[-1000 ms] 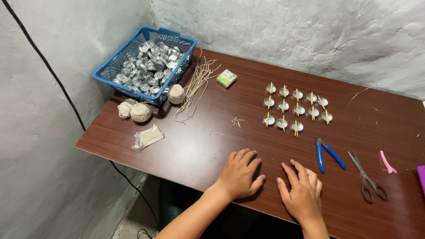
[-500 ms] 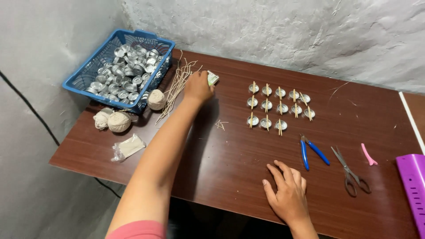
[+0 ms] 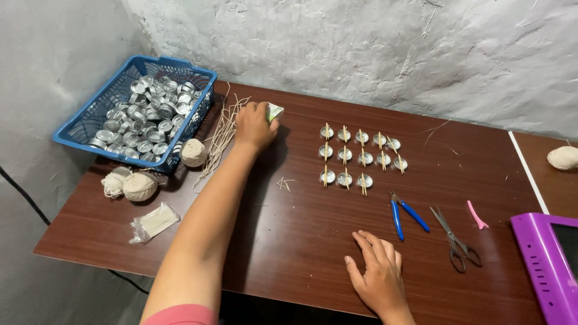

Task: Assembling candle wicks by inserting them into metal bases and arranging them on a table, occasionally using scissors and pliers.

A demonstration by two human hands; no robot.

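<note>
My left hand (image 3: 254, 124) reaches across the brown table (image 3: 289, 241) and closes over a small green-and-white box (image 3: 274, 111) near the far edge. Beside it lies a loose bundle of thin pale sticks (image 3: 221, 135). My right hand (image 3: 378, 272) rests flat and open on the table near the front edge, holding nothing. Right of the box, several small metal cups (image 3: 360, 157) stand in rows, each with a stick laid across it.
A blue basket (image 3: 90, 117) full of metal cups stands at the far left, with balls of pale string (image 3: 139, 186) and a small plastic bag (image 3: 154, 222) near it. Blue-handled pliers (image 3: 404, 214), scissors (image 3: 456, 241), a pink clip (image 3: 477, 215) and a purple tray (image 3: 545, 265) lie to the right.
My left hand left the front edge, reached forward to the small box and closed over it. My right hand stayed flat on the table. The view shifted right.
</note>
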